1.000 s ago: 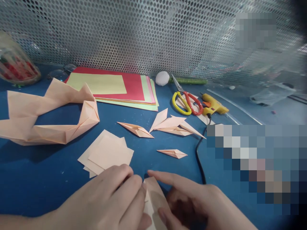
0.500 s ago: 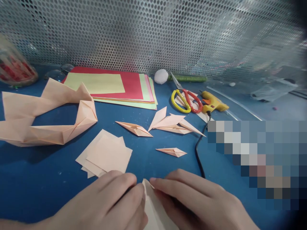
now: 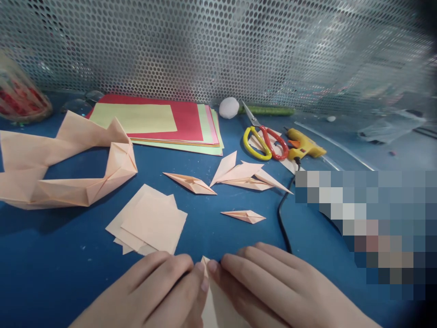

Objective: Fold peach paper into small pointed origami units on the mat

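- Both hands have closed in since a second ago; the right hand's forefinger, then stretched out, now lies down with the rest.
- Left hand (image 3: 160,291): half-curled, fingertips pinning the peach paper (image 3: 212,304) at its left edge.
- Right hand (image 3: 276,287): fingers loosely bent, pressing on the same paper.
- Paper lies on the blue table (image 3: 68,259) at the bottom edge, between the hands, near the paper squares (image 3: 150,223).

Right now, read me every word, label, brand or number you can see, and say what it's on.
No text can be read. The glue gun, scissors, coloured paper stack and the peach paper held by the left hand and right hand show no print; the jar at far left is too blurred to tell.
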`<act>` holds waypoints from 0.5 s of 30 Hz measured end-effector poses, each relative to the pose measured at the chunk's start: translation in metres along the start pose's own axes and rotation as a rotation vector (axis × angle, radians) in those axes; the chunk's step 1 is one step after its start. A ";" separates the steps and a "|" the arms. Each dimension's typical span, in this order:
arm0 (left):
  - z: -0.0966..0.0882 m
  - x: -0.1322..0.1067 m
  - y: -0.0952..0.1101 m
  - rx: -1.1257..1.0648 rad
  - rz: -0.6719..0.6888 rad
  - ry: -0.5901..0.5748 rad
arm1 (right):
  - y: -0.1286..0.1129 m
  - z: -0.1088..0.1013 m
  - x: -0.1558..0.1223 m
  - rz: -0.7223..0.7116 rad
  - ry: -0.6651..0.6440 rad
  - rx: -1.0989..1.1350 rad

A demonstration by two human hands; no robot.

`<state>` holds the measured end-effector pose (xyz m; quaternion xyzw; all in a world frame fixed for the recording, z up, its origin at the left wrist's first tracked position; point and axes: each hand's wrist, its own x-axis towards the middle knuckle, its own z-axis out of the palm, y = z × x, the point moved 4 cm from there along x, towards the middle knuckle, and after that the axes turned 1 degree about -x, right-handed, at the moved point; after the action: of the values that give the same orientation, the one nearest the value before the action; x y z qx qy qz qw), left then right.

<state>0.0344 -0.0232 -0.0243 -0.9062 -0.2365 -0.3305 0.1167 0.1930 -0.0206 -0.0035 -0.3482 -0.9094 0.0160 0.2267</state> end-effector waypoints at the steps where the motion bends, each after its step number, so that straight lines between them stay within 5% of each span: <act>1: 0.000 0.001 -0.001 -0.006 -0.009 0.005 | -0.001 -0.001 0.001 -0.024 0.015 -0.022; 10: 0.000 0.005 -0.005 -0.053 -0.068 0.046 | -0.005 -0.008 0.008 -0.130 0.062 -0.109; 15: -0.001 0.003 -0.002 0.019 0.012 -0.006 | -0.005 -0.008 0.006 -0.133 0.044 -0.121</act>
<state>0.0346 -0.0206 -0.0215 -0.9073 -0.2347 -0.3250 0.1266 0.1898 -0.0214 0.0071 -0.3005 -0.9246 -0.0617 0.2256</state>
